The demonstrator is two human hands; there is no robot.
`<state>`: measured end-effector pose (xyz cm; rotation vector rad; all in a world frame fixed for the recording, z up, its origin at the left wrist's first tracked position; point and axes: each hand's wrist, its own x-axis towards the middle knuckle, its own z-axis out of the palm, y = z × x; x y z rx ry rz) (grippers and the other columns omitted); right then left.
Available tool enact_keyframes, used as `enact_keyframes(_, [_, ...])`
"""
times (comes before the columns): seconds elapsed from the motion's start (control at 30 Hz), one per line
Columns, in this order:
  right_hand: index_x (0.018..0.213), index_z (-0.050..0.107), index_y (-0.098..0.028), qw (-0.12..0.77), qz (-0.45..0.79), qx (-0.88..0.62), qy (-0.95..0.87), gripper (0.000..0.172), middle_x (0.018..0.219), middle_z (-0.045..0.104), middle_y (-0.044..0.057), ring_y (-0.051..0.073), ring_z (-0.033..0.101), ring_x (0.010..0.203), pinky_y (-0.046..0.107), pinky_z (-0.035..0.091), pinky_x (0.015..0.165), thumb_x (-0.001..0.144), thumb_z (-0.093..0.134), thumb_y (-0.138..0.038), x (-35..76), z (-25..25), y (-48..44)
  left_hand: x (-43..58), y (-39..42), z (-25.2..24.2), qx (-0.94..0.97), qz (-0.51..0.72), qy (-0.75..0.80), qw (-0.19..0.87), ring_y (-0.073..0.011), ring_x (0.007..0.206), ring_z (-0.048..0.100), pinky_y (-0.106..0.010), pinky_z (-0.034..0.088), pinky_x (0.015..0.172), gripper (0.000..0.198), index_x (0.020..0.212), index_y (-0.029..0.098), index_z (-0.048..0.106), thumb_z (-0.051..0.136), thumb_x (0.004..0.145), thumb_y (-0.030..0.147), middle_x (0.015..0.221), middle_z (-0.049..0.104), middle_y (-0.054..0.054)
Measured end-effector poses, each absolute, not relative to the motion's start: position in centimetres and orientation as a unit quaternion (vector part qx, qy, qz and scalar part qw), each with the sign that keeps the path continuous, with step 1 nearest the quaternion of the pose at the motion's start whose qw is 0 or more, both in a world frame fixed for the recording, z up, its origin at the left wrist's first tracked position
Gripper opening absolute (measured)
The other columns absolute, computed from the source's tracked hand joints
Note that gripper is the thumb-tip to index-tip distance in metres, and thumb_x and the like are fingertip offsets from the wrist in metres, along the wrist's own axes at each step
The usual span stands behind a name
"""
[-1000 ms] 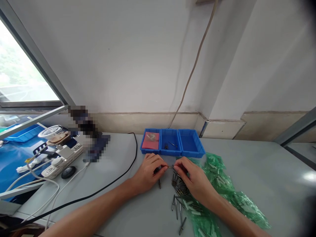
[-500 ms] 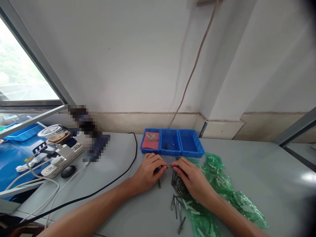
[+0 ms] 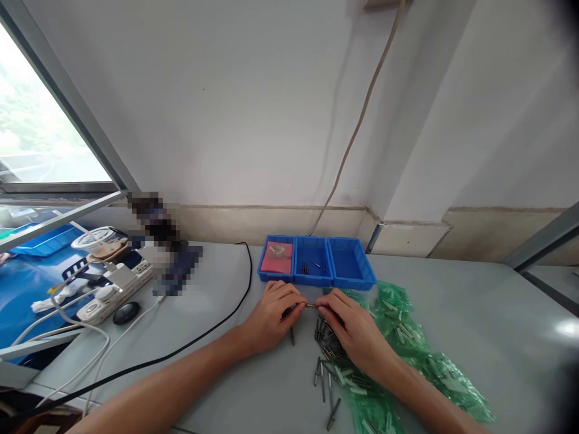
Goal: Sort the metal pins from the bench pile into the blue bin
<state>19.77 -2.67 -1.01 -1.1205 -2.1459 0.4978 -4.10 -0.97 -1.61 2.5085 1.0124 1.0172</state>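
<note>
My left hand [image 3: 271,316] and my right hand [image 3: 355,325] meet just in front of the blue bins. Each pinches one end of a slim metal pin-like part [image 3: 311,305], held level between the fingertips. Beneath my left hand, the end of a dark metal part [image 3: 292,336] sticks out; the rest is hidden by the fingers. Several similar metal parts [image 3: 333,416] lie loose on the grey table [image 3: 253,392], with a pile partly covered by my right hand. Green plastic bags [image 3: 400,328] holding small pale and metal pieces lie under and beside my right forearm.
Three joined blue bins [image 3: 355,280] stand near the wall; the left has a red piece [image 3: 277,259], the middle a few small parts. A black cable [image 3: 212,333] crosses the table at left, near a power strip [image 3: 93,310] and a round black object [image 3: 126,313].
Both hands keep almost the same pose, still pinching the metal part. A little more of its length shows between the fingertips. The whole view has shifted very slightly.
</note>
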Motion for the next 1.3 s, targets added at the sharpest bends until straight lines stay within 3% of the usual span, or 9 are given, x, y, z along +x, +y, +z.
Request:
enact_keyframes(0.37, [0.11, 0.059, -0.026, 0.36, 0.231, -0.478, -0.767, 0.013, 0.105, 0.069, 0.004, 0.024, 0.066, 0.095, 0.037, 0.052, 0.085, 0.112, 0.046, -0.03, 19.9, -0.6, -2.5, -4.1, -0.9, -2.0, 0.853, 0.318, 0.394, 0.128, -0.0238, 0.098, 0.06, -0.04, 0.041, 0.089, 0.018, 0.118, 0.022, 0.069, 0.059, 0.109, 0.034, 0.106, 0.07, -0.006])
enact_keyframes(0.67, [0.105, 0.062, -0.025, 0.404, 0.246, -0.499, -0.726, 0.009, 0.099, 0.069, 0.004, 0.023, 0.066, 0.086, 0.036, 0.052, 0.081, 0.107, 0.056, -0.031, 20.1, -0.4, -2.3, -4.0, -1.1, -2.0, 0.857, 0.295, 0.408, 0.111, -0.0254, 0.101, 0.058, -0.041, 0.042, 0.09, 0.02, 0.119, 0.022, 0.068, 0.066, 0.105, 0.036, 0.108, 0.068, -0.006])
enact_keyframes(0.9, [0.105, 0.067, -0.025, 0.427, 0.29, -0.499, -0.696, 0.019, 0.097, 0.072, 0.005, 0.023, 0.066, 0.088, 0.034, 0.052, 0.08, 0.108, 0.055, -0.04, 20.0, -0.2, -2.2, -4.0, -1.1, -1.9, 0.855, 0.281, 0.426, 0.093, -0.0262, 0.103, 0.058, -0.041, 0.045, 0.091, 0.023, 0.119, 0.022, 0.068, 0.065, 0.106, 0.041, 0.111, 0.068, -0.006])
enact_keyframes(1.07, [0.111, 0.069, -0.024, 0.44, 0.335, -0.505, -0.663, 0.032, 0.105, 0.075, 0.007, 0.024, 0.068, 0.088, 0.035, 0.052, 0.076, 0.11, 0.048, -0.048, 20.2, -0.9, -1.9, -4.0, -1.5, -1.8, 0.857, 0.261, 0.443, 0.047, -0.0291, 0.105, 0.058, -0.045, 0.046, 0.093, 0.047, 0.129, 0.021, 0.064, 0.065, 0.102, 0.059, 0.115, 0.066, -0.008])
enact_keyframes(1.3, [0.109, 0.069, -0.024, 0.444, 0.325, -0.506, -0.664, 0.033, 0.098, 0.074, 0.006, 0.024, 0.066, 0.087, 0.035, 0.051, 0.08, 0.11, 0.048, -0.048, 20.3, -1.1, -1.9, -3.8, -2.0, -1.5, 0.86, 0.215, 0.461, -0.033, -0.0336, 0.103, 0.059, -0.05, 0.045, 0.093, 0.076, 0.132, 0.016, 0.063, 0.057, 0.094, 0.081, 0.116, 0.065, -0.013])
